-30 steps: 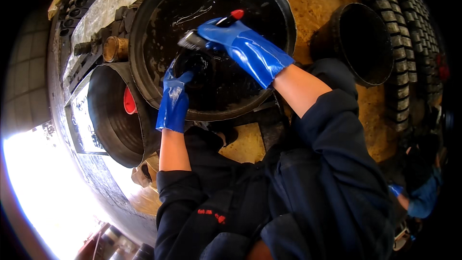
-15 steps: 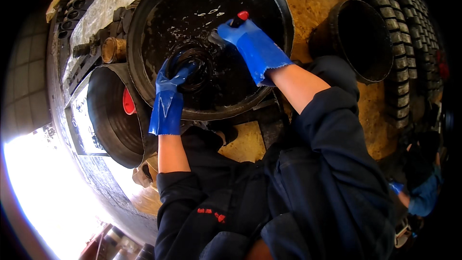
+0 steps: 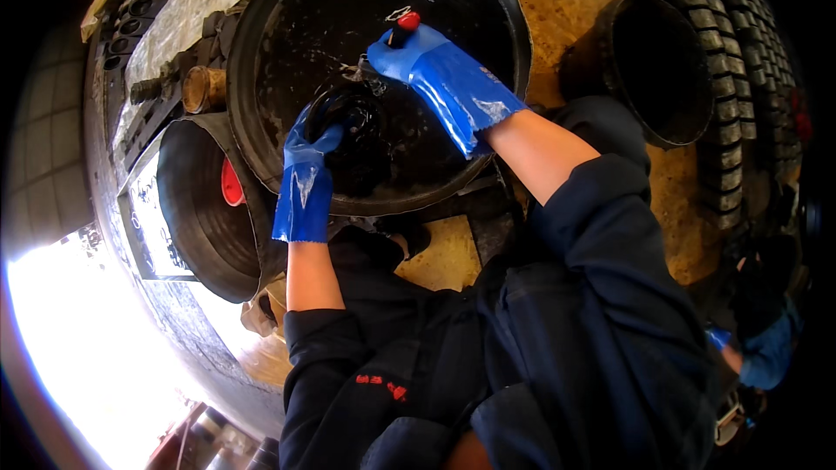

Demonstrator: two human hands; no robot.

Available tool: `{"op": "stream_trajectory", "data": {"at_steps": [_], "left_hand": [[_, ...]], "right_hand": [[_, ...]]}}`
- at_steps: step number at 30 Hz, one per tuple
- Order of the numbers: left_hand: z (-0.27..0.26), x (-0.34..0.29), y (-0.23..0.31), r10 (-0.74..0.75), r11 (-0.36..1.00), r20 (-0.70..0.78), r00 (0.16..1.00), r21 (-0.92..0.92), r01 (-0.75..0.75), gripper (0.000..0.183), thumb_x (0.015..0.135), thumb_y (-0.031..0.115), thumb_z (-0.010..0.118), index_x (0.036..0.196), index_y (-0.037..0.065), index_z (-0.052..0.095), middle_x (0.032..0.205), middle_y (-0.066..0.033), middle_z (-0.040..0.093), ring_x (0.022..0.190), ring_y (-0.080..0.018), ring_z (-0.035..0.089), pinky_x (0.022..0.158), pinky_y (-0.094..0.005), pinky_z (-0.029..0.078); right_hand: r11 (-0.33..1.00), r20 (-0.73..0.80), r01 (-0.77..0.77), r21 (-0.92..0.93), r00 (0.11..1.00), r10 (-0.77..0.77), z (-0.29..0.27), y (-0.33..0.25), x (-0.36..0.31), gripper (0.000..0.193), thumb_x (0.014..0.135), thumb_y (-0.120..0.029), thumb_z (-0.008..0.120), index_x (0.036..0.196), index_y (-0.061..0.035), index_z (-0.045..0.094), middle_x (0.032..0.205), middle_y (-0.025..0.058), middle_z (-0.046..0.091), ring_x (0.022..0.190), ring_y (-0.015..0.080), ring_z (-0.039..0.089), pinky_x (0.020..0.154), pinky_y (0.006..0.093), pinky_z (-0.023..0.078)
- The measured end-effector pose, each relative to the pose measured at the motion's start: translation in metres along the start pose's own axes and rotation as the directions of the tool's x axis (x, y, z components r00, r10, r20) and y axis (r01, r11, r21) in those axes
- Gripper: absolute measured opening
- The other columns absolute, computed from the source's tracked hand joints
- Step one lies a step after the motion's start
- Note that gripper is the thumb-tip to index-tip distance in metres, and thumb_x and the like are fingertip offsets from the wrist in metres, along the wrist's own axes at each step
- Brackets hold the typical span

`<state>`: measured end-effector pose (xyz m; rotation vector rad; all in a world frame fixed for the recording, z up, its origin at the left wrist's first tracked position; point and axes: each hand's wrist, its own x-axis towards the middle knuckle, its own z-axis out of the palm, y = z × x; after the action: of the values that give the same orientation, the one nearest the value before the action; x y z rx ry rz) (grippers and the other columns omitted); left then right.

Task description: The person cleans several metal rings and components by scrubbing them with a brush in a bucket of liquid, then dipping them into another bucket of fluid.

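Over a large round black tub (image 3: 248, 135) of dark, wet liquid, both my hands work in blue rubber gloves. My left hand (image 3: 305, 161) is closed around the side of a shiny black ring-shaped part (image 3: 355, 109), its thumb lying across it. Gripped in my right hand (image 3: 414, 57) is a tool with a black handle and a red end (image 3: 406, 24). The tool's working end points down toward the ring's far right side; it is wet and too blurred to name. Whether it touches the ring I cannot tell.
To the tub's left lies a wide dark drum (image 3: 196, 209) with a red round thing (image 3: 232, 183) inside, near a rusty cylinder (image 3: 205, 89). A black bucket (image 3: 610, 78) stands right, beside stacked ridged black rings (image 3: 714, 78). Another person (image 3: 766, 339) is at far right.
My right hand has moved slightly left with the tool, nearer the ring. My left hand stays at the ring, which has shifted a little.
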<state>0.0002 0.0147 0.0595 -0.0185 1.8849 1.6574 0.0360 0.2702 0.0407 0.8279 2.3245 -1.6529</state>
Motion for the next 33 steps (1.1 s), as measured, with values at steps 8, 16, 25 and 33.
{"op": "stream_trajectory", "data": {"at_steps": [8, 16, 25, 33], "left_hand": [[-0.014, 0.011, -0.015, 0.098, 0.95, 0.031, 0.995, -0.3, -0.084, 0.058, 0.085, -0.012, 0.068, 0.142, -0.002, 0.061, 0.132, -0.0183, 0.071, 0.122, -0.0349, 0.07, 0.109, -0.0466, 0.059], [-0.015, 0.016, -0.012, -0.006, 0.917, -0.033, 0.999, -0.4, -0.007, 0.06, 0.087, -0.014, 0.063, 0.146, -0.002, 0.057, 0.136, -0.0233, 0.067, 0.127, -0.0395, 0.067, 0.113, -0.0526, 0.056], [-0.028, 0.016, -0.018, 0.063, 0.861, -0.05, 0.997, -0.502, -0.079, 0.051, 0.093, -0.007, 0.062, 0.144, -0.002, 0.058, 0.136, -0.0235, 0.067, 0.129, -0.0386, 0.066, 0.115, -0.0521, 0.054], [-0.038, 0.038, -0.028, -0.368, 0.672, -0.18, 0.912, -0.729, 0.127, 0.033, 0.096, -0.003, 0.065, 0.129, -0.002, 0.069, 0.12, -0.0161, 0.075, 0.114, -0.0274, 0.073, 0.102, -0.0448, 0.061]], "right_hand": [[0.964, -0.309, -0.181, -0.195, 0.944, 0.115, 0.007, 0.053, 0.003, 0.03, 0.09, -0.035, 0.072, 0.099, -0.0069, 0.079, 0.092, 0.0156, 0.078, 0.086, 0.0309, 0.075, 0.081, 0.0384, 0.059], [0.856, 0.147, 0.0, 0.516, 0.985, -0.089, -0.004, 0.0, -0.008, 0.04, 0.091, -0.037, 0.079, 0.117, -0.0061, 0.077, 0.089, 0.0081, 0.076, 0.078, 0.0126, 0.068, 0.073, 0.03, 0.056], [0.961, 0.224, -0.069, 0.266, 0.974, 0.008, 0.006, 0.037, -0.006, 0.041, 0.085, -0.041, 0.073, 0.105, -0.0062, 0.078, 0.091, 0.0109, 0.075, 0.083, 0.0205, 0.068, 0.077, 0.0366, 0.054], [0.895, 0.012, -0.154, -0.419, 0.984, 0.175, 0.003, 0.04, -0.017, 0.044, 0.088, -0.044, 0.073, 0.117, -0.0116, 0.077, 0.118, 0.0178, 0.077, 0.114, 0.0337, 0.073, 0.102, 0.0395, 0.057]]}}
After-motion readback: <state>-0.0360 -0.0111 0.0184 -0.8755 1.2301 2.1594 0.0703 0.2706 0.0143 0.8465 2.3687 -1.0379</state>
